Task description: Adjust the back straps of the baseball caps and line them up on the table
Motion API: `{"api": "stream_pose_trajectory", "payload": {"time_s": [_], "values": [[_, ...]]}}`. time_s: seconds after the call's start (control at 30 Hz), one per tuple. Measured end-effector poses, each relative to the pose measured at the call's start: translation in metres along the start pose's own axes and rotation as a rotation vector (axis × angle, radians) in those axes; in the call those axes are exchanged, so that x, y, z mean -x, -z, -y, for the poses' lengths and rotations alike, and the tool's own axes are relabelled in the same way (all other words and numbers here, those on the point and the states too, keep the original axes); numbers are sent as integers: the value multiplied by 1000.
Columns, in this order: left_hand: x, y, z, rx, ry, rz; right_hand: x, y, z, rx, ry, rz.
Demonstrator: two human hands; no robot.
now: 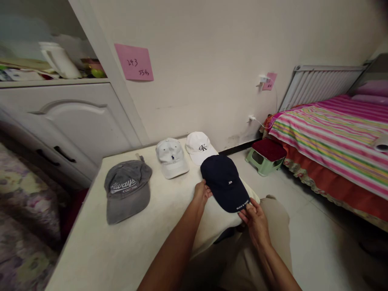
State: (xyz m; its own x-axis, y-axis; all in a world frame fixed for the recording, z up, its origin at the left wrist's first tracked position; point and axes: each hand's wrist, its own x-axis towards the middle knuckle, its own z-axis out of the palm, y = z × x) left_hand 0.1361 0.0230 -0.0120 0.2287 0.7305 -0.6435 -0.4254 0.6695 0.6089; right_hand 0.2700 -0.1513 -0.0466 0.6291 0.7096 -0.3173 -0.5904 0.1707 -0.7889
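Note:
A navy baseball cap [222, 178] with small white lettering is held between both hands over the right side of the table. My left hand [202, 193] is closed on the cap's left edge, partly hidden beneath it. My right hand [254, 218] pinches the brim at its front right corner. Behind the navy cap lies a white cap [198, 146] with dark letters. To its left sits a pale grey-blue cap [172, 157] with a small dark emblem. Farther left rests a dark grey cap [127, 188] with white script.
The caps are on a cream-covered table [145, 242] against the wall. A green stool [263, 157] with a red top stands beside the bed [327, 133]. At left is a white cabinet [75, 117] with a white jug [60, 60] on its shelf. Below the table's front edge, a dark object [224, 234] partly shows.

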Motion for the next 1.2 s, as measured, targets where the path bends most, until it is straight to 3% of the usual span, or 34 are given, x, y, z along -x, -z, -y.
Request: {"api": "stream_pose_trajectory", "payload": {"time_s": [0.33,0.53,0.9,1.2], "values": [[24,14,15,-45,1,92,11,7,-7,18,19,17],[35,16,29,-64,-81,109,14,5,-5,29,24,9],[38,18,43,-94,-286,46,8,0,0,19,-81,10],[32,17,55,-175,-336,65,6,5,-2,18,-103,7]]}}
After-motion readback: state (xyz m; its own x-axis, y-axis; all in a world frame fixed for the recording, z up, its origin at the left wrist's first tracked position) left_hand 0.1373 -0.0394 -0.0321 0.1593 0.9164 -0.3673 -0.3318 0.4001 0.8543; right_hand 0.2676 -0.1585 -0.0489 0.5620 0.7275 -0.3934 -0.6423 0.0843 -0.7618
